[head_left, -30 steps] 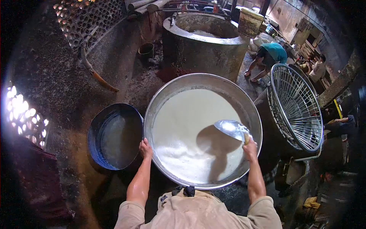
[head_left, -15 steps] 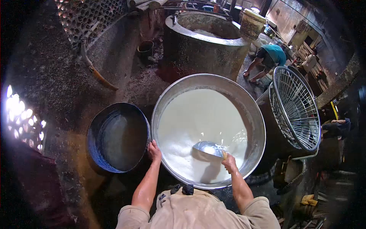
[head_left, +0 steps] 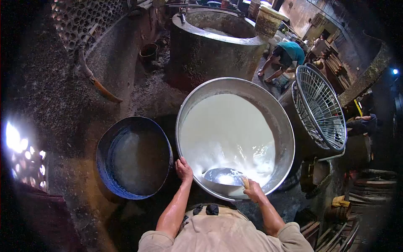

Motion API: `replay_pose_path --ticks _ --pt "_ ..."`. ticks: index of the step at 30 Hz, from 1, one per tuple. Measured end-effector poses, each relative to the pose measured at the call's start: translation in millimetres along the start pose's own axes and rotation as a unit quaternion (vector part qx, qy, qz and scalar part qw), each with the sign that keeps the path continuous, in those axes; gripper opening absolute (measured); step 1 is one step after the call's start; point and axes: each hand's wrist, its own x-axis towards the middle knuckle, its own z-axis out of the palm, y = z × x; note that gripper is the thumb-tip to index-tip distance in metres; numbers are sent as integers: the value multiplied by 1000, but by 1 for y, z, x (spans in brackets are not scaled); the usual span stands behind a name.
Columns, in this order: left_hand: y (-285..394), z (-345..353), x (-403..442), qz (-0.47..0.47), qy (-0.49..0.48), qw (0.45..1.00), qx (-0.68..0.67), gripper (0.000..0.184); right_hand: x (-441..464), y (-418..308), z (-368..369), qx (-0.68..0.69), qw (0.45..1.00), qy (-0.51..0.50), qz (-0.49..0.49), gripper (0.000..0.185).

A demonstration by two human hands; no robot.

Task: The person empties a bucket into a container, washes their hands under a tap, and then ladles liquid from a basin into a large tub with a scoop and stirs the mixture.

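A wide metal basin [head_left: 287,147] holds white liquid [head_left: 224,126]. My left hand [head_left: 184,169] is closed on the basin's lower left rim. My right hand [head_left: 253,190] grips the pale handle of a metal scoop [head_left: 224,176], whose bowl is down at the liquid near the basin's front edge. Ripples and bright glints show in the liquid beside the scoop. Left of the basin, close to my left hand, is a blue-rimmed tub [head_left: 100,161] with murky, darker liquid inside.
Behind the basin rises a round concrete vat [head_left: 210,59], with a bucket [head_left: 268,23] on its edge. A wire basket [head_left: 321,107] leans at the right. One person [head_left: 289,53] bends over at the back right; others are farther off. Wood pieces [head_left: 373,185] lie lower right.
The scoop in my right hand has moved down and left, from above the liquid to the basin's front. The view has shifted; my left hand stays on the rim.
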Motion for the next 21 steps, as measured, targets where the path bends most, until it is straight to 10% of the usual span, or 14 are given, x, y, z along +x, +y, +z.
replay_pose_path --ticks 8,13,14,17,21 --pt "-105 -66 7 -83 -87 966 -230 36 -42 -89 -84 185 980 -60 -31 38" --pt "-122 -175 -30 -278 -17 934 -221 37 24 -187 -23 529 802 -199 -194 21" --pt "-112 -195 -38 -297 -8 934 -200 38 46 -210 -7 429 846 -239 -208 17" --pt "-136 -223 -50 -319 38 924 -208 42 85 -279 85 271 913 57 -298 22" --pt "-153 -253 -62 -343 97 905 -233 44 97 -303 174 191 957 -9 -218 37"
